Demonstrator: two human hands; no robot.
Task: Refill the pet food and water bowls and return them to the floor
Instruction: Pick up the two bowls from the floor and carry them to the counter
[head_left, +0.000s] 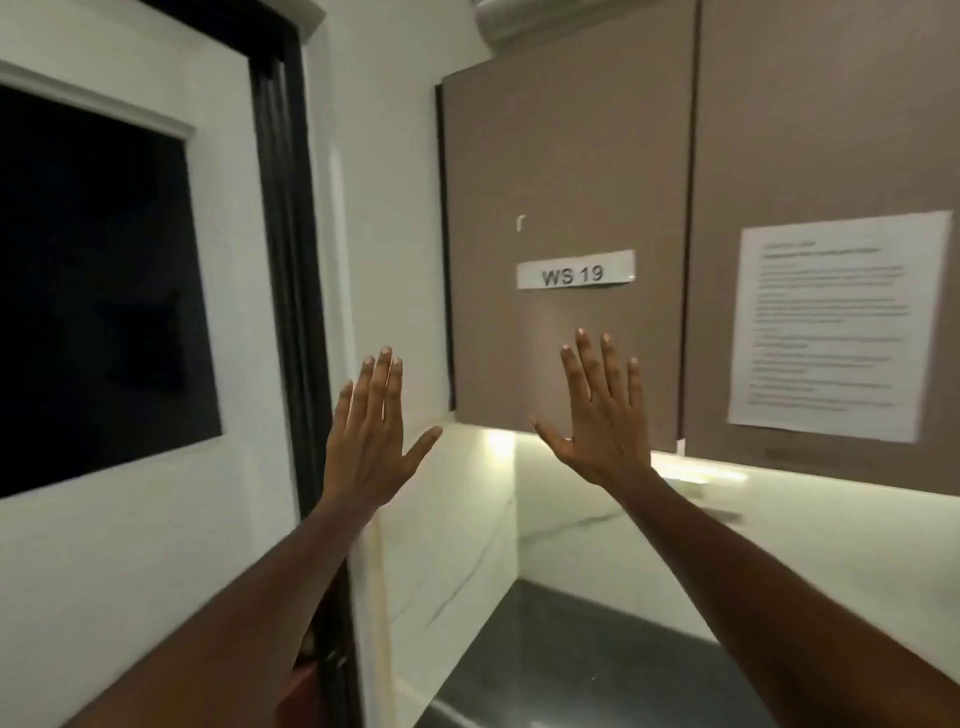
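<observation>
A white wall (130, 545) with a dark, white-framed window (93, 291) fills the space to the left of the raised fingers, a black frame (283, 260) running down its right edge just beside the left hand. Above and behind the fingertips hang taupe upper cabinets (571, 156), two doors side by side; a strip label (575, 273) reading "WS 19" sits just above the right hand's fingertips, and a printed sheet (836, 327), its text too blurred to read, is taped to the neighbouring door to the right of that hand. Below the hands, a pale marble-look backsplash (457, 545) with grey veins wraps the corner, lit by a light strip (696, 470) under the cabinets just right of the right wrist. Lower still, a dark countertop (571, 665) lies between the two forearms. Something red (298, 686) shows beside the left forearm, too hidden to identify. The left hand (371, 441) is held up flat, back to the camera, fingers close together and thumb out, gripping nothing. The right hand (605, 415) is raised the same way, fingers fanned apart, empty, in front of the labelled door; contact with it cannot be told. The pet bowls do not appear anywhere in view.
</observation>
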